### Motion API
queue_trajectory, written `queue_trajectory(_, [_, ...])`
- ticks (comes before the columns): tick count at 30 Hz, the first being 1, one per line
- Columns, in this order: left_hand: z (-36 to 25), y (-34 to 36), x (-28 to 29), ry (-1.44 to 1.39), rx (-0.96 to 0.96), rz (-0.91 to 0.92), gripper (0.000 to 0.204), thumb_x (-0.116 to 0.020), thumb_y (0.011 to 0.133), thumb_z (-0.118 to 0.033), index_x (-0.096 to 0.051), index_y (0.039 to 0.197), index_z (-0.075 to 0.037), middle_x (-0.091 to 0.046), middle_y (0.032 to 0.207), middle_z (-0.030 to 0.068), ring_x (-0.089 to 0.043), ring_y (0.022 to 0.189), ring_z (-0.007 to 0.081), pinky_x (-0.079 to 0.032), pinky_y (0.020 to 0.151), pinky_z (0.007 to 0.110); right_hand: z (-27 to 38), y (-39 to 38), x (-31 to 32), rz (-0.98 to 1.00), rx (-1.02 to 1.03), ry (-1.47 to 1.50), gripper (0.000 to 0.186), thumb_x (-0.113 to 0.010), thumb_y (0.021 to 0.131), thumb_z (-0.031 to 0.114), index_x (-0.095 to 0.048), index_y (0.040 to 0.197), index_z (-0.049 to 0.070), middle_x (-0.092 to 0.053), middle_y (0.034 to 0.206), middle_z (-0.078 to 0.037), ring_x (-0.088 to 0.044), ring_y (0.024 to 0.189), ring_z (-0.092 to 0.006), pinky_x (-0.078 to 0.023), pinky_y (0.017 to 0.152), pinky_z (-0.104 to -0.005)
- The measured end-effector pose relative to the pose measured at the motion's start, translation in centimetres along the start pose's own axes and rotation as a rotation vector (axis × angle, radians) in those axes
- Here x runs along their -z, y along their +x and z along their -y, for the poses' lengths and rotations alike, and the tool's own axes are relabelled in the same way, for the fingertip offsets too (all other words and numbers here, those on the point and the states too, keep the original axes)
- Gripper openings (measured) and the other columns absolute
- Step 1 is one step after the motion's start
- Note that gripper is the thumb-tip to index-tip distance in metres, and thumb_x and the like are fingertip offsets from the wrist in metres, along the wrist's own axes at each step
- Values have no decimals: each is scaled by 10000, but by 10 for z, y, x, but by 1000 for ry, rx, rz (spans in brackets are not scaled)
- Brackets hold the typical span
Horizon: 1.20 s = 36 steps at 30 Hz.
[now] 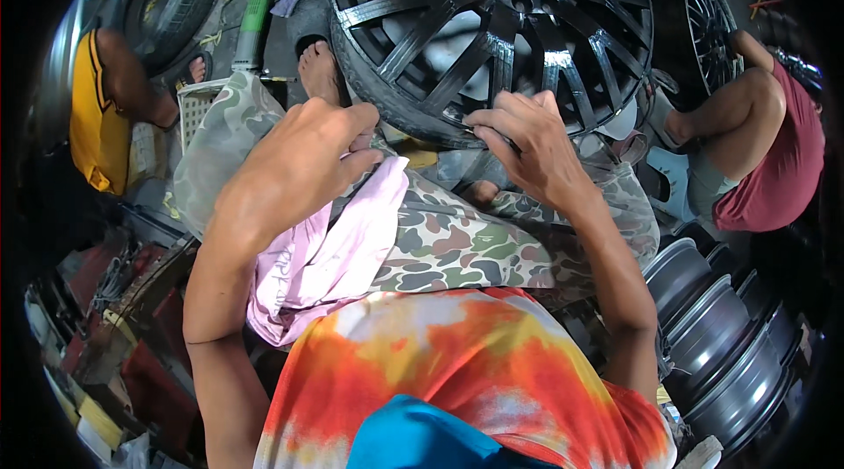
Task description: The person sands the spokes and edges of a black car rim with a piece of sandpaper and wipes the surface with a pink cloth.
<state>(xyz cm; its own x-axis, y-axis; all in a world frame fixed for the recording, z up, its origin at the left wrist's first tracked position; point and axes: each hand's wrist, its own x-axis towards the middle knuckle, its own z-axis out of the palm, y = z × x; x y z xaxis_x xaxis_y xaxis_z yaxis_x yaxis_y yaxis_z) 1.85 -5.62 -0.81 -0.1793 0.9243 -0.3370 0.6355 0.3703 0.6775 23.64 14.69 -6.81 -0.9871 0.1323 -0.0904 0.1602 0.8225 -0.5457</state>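
Note:
A glossy black multi-spoke wheel rim [501,34] lies tilted in front of me, above my lap. My left hand [303,152] is closed beside its lower left edge, thumb toward the fingers; what it holds, if anything, is hidden. Curled in a pinch, my right hand [532,139] is at the rim's near edge. Whatever is between those fingertips is too small to make out. A pink cloth [352,223] is draped over my left thigh, below the left hand. Camouflage trousers [457,245] cover my legs.
At the far left are a tyre [176,12] and a green power tool [252,25]. A person in yellow [97,117] sits left; another in red [778,152] sits right, by a dark wheel [710,29]. Silver wheel rims [716,319] are stacked at right.

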Motion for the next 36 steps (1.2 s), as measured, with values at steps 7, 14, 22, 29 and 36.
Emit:
queue_trajectory(7, [1,3,-1,27,-31,5,206,-788,854,-101,-647,922,33,-686,803,233,-665,819,466,-528,715,496,4,8,-9,-89,58,-15,167,-679,952,172,-726,1100,108,-584,924,-44,-584,908,-230,-359,849,-401])
queue_trajectory(14, [0,1,-5,37,-62,-37,221,-800,845,-106,-648,909,41,-686,806,236,-665,808,462,-527,711,492,9,15,-11,-134,133,-115,195,-684,923,136,-720,1112,103,-579,918,-41,-584,905,-221,-365,853,-396])
queue_trajectory(22, [-1,-3,6,-12,1,30,284,-825,847,-187,-659,886,40,-646,711,213,-645,697,414,-500,655,445,2,15,-14,-171,194,-63,230,-693,876,112,-714,1105,103,-570,931,-38,-585,896,-227,-365,849,-402])
queue_trajectory(29, [-23,-44,32,213,-69,-6,426,-880,757,-307,-671,968,-1,-683,833,187,-671,793,409,-500,694,465,3,2,-8,-171,135,-54,180,-703,876,99,-738,1052,93,-585,925,-41,-586,888,-221,-358,828,-389])
queue_trajectory(36, [-31,-79,43,156,1,-78,245,-761,877,-149,-592,981,-4,-657,948,243,-655,901,447,-496,759,507,3,1,-11,-225,114,-47,146,-687,928,127,-748,1052,82,-574,873,-57,-566,853,-224,-348,818,-374])
